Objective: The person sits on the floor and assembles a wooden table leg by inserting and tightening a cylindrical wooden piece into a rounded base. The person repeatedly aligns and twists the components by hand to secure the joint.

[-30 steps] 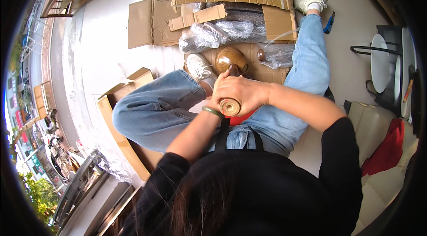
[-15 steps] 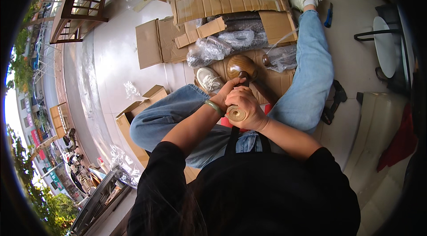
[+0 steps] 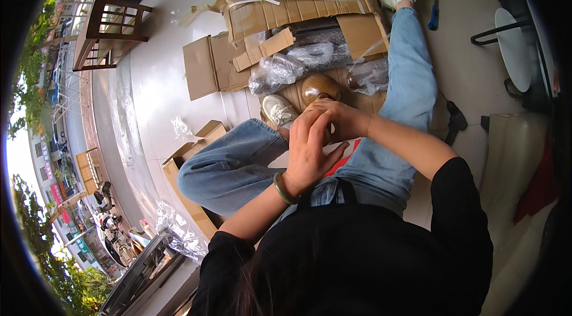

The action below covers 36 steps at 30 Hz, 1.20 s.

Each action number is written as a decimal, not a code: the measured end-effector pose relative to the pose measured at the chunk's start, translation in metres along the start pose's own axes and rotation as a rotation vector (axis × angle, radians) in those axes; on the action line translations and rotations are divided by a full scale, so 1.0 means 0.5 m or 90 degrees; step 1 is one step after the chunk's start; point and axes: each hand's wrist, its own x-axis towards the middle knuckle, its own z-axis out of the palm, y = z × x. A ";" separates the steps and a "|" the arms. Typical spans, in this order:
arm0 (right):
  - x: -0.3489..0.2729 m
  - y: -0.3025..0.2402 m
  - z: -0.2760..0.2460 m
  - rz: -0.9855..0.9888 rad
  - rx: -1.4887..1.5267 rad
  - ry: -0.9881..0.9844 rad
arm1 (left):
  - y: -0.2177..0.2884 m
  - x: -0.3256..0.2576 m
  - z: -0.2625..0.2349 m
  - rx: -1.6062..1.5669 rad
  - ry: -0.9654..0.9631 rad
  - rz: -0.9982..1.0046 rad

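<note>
Left hand (image 3: 310, 149) | cupped over brown wooden piece (image 3: 319, 88); right hand (image 3: 342, 119) | closed on it, apparently; bubble wrap (image 3: 286, 68) | off; cardboard box (image 3: 298, 12) | opened

Even, soft daylight enters from the open street side at the left, where the sky is washed out to white. The pale floor (image 3: 155, 89) carries a mild sheen and only faint shadows. Fisheye distortion bends straight edges; a black rim frames the view.
</note>
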 end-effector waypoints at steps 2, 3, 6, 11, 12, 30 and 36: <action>0.000 0.028 -0.004 0.017 0.101 -0.049 | -0.008 0.032 0.033 0.026 0.058 0.027; -0.002 0.040 -0.006 0.015 0.153 -0.066 | -0.020 0.043 0.039 0.009 0.070 0.086; -0.014 0.060 0.001 0.115 0.241 -0.041 | -0.045 0.069 0.051 -0.079 0.087 0.218; -0.037 0.052 0.044 0.152 0.332 0.202 | -0.063 0.104 0.054 -0.101 -0.039 0.267; -0.044 0.045 0.056 0.096 0.169 0.255 | -0.069 0.116 0.053 -0.110 -0.079 0.301; -0.012 0.075 -0.033 0.052 0.089 -0.077 | -0.017 0.023 0.116 -0.122 0.256 -0.082; -0.032 0.061 0.067 0.093 0.080 0.161 | -0.066 0.054 0.039 -0.200 -0.041 0.039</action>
